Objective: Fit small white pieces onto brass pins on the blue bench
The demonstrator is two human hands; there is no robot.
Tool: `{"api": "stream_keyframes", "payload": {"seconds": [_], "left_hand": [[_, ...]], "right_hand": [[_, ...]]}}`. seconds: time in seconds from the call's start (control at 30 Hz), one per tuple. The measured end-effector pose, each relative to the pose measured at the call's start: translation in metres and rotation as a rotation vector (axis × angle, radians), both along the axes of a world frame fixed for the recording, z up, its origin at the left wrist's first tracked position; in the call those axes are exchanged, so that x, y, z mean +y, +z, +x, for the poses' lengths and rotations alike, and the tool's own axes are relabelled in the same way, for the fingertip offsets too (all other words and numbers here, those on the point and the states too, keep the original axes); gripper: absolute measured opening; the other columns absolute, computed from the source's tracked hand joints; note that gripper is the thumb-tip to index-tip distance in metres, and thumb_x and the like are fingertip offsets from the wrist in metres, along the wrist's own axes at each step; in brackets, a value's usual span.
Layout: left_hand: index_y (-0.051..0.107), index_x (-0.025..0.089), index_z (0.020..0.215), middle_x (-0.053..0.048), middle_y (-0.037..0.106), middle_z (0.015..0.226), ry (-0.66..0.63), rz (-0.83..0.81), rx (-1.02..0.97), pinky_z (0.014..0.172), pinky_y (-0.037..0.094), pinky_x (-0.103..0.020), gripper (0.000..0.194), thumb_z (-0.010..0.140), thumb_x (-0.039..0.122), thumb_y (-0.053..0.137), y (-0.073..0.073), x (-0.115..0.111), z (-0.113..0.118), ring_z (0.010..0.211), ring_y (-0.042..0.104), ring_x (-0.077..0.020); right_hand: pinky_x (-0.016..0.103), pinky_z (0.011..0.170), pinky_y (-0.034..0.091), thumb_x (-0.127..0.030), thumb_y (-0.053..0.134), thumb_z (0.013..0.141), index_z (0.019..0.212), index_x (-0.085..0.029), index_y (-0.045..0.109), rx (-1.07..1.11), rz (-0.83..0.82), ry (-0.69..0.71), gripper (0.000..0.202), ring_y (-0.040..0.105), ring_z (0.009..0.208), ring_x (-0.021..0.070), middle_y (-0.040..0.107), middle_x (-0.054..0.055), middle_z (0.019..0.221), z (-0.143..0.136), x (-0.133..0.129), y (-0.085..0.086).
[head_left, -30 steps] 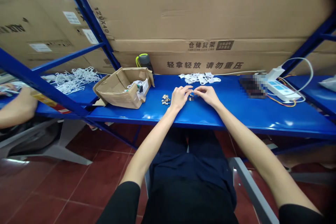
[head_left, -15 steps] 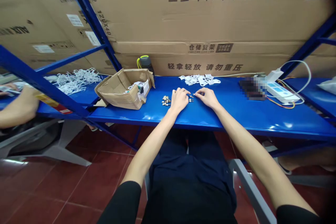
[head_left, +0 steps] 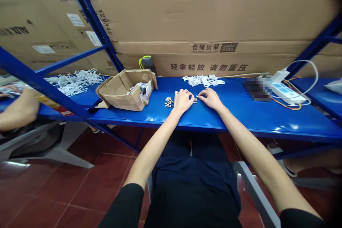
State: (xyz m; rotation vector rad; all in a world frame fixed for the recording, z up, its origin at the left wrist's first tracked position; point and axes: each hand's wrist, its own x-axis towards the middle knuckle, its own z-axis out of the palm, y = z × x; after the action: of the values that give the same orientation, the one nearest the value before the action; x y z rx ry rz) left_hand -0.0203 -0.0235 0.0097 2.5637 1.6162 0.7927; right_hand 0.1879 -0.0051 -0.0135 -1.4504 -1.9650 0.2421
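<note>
My left hand [head_left: 184, 100] rests over the blue tabletop with its fingers curled and closed; what its fingertips hold, if anything, is hidden. Facing it, my right hand [head_left: 210, 98] pinches a small white-tipped piece [head_left: 197, 96] between thumb and forefinger. Between and just below the fingertips lie a few small brass-coloured metal pieces [head_left: 195, 102], partly covered by my left hand. A small heap of similar brass-coloured pieces with pale parts [head_left: 169, 102] sits directly left of my left hand. Their exact kind is too small to tell.
Flat white plastic parts with holes [head_left: 204, 81] lie behind my hands. An open cardboard box [head_left: 117, 99] stands left, a dark bottle [head_left: 148, 65] behind it. At right are a power strip [head_left: 288, 93] with cables and a blurred dark object [head_left: 256, 89]. Another person's arm [head_left: 20, 110] is far left.
My fingertips have come slightly closer together, and the left thumb and forefinger have closed up. The small piece in my right hand has shifted slightly. The heap is unchanged.
</note>
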Motion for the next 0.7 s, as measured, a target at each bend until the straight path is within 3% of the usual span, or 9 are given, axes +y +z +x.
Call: {"api": "stream_keyframes", "payload": {"seconds": [0.17,0.4,0.7], "left_hand": [[0.082,0.022,0.103,-0.009,0.078,0.122,0.015,-0.007,-0.002,0.106,0.043,-0.047,0.036,0.111,0.035,0.05,-0.0004,0.0024,-0.0001,0.12,0.062,-0.03],[0.082,0.022,0.104,-0.009,0.078,0.122,0.027,-0.009,-0.002,0.106,0.043,-0.047,0.035,0.111,0.035,0.05,-0.0017,0.0025,-0.0016,0.12,0.062,-0.0294],[0.083,0.023,0.105,-0.008,0.078,0.122,0.008,-0.024,0.009,0.106,0.043,-0.047,0.033,0.11,0.036,0.052,-0.0006,0.0016,-0.0019,0.12,0.061,-0.0292]], "right_hand": [[0.042,0.088,0.054,-0.03,0.071,0.09,0.102,-0.024,0.082,0.021,0.017,0.037,0.018,0.062,0.084,0.023,0.069,0.008,0.104,0.0016,-0.0027,0.0023],[0.048,0.098,0.053,-0.035,0.07,0.094,0.104,-0.028,0.085,-0.022,0.051,0.16,0.019,0.063,0.106,0.0297,0.064,0.009,0.105,0.0027,-0.0056,0.0009],[0.046,0.095,0.054,-0.039,0.071,0.093,0.102,-0.027,0.084,-0.033,0.009,0.123,0.02,0.064,0.104,0.0294,0.067,0.009,0.104,0.0021,-0.0026,-0.0014]]}}
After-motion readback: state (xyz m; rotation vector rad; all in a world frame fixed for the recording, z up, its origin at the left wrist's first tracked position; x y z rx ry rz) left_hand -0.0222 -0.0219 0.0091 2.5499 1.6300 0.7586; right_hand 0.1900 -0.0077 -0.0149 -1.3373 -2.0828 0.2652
